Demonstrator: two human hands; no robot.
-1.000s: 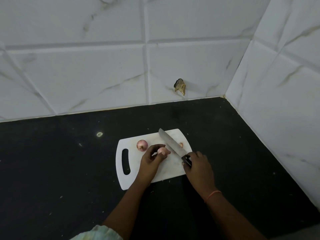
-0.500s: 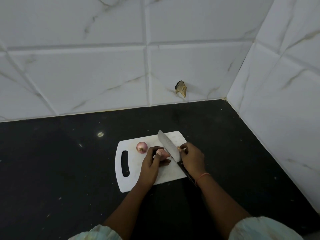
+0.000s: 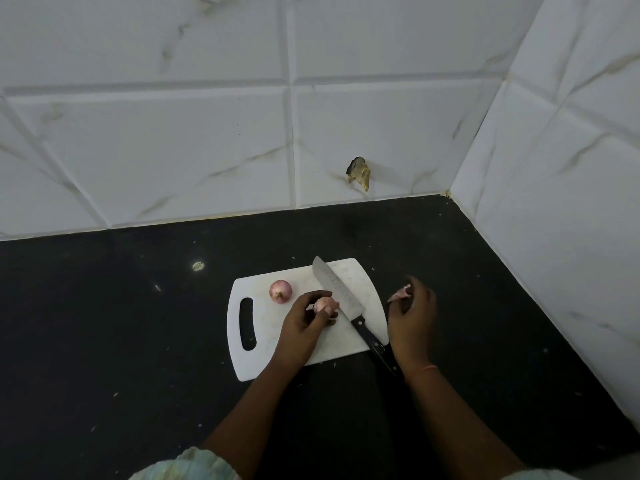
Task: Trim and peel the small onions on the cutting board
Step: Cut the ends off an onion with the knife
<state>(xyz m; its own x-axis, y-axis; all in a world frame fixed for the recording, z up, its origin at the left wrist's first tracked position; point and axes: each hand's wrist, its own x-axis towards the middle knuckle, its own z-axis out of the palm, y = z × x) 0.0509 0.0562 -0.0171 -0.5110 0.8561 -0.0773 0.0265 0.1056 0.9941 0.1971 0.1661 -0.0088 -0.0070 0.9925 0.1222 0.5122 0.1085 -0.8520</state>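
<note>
A white cutting board (image 3: 263, 327) with a handle slot lies on the black counter. My left hand (image 3: 303, 323) holds a pale, partly peeled small onion (image 3: 325, 304) over the board's middle. A second small onion (image 3: 280, 291), still in its pink skin, rests on the board's far left part. A knife (image 3: 343, 299) lies flat on the board, blade pointing away, its black handle overhanging the near right corner. My right hand (image 3: 412, 313) hovers just right of the board, pinching a piece of pink onion skin (image 3: 400, 293).
The black counter (image 3: 104, 323) meets white marbled wall tiles behind and on the right, forming a corner at the far right. A chipped brown hole (image 3: 358, 173) marks the back wall. Small light specks dot the counter.
My right hand let go of the knife, which now lies on the board, pulled a piece of skin off the onion and moved right, off the board. My left hand kept hold of the onion.
</note>
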